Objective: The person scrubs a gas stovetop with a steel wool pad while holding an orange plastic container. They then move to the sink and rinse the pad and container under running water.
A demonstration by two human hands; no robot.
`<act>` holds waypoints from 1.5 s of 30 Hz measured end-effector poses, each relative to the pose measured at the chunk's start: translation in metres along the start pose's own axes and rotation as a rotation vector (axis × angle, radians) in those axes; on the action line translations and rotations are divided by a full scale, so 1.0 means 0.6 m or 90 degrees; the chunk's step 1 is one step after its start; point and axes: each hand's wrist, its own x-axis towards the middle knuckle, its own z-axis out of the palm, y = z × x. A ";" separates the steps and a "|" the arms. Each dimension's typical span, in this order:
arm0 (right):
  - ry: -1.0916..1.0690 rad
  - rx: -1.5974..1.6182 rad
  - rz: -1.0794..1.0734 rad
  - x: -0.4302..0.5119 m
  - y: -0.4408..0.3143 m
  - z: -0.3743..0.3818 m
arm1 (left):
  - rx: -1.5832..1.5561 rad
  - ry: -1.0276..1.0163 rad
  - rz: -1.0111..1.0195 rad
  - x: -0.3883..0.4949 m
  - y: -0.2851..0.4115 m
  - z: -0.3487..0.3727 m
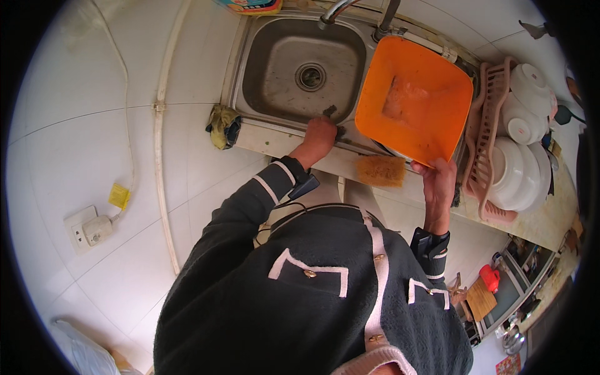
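Note:
My left hand (320, 138) is closed around a dark scouring pad (331, 111) at the front rim of the stainless steel sink (281, 101); parts of the pad stick out on two sides. With my right hand (437, 180) I grip the near edge of an orange plastic basin (436, 112), tilted beside the sink, with some wet sheen inside. A tan scrubbing sponge (381, 171) lies on the counter's front edge between my hands. The chrome faucet (330, 18) reaches over the sink's back rim.
A pink plastic dish rack (487, 136) holding white bowls (520, 171) stands right of the basin. A crumpled cloth (224, 126) hangs at the counter's left corner. A colourful package (253, 5) is behind the sink. A plug (97, 230) sits in a wall socket at the left.

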 end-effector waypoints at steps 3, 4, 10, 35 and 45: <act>0.038 -0.006 -0.022 -0.004 -0.003 -0.003 | -0.055 -0.139 -0.065 -0.008 -0.031 -0.027; 0.046 -0.014 -0.023 -0.006 -0.005 -0.005 | -0.021 -0.210 -0.131 -0.014 -0.052 -0.042; 0.056 0.014 -0.032 -0.009 -0.002 -0.014 | -0.161 -0.113 0.001 0.013 0.011 -0.027; 0.140 0.037 -0.038 -0.070 0.002 -0.056 | -0.111 -0.152 0.194 0.043 0.014 -0.052; 0.148 0.066 -0.043 -0.076 0.012 -0.071 | -0.188 -0.109 0.168 0.040 0.019 -0.038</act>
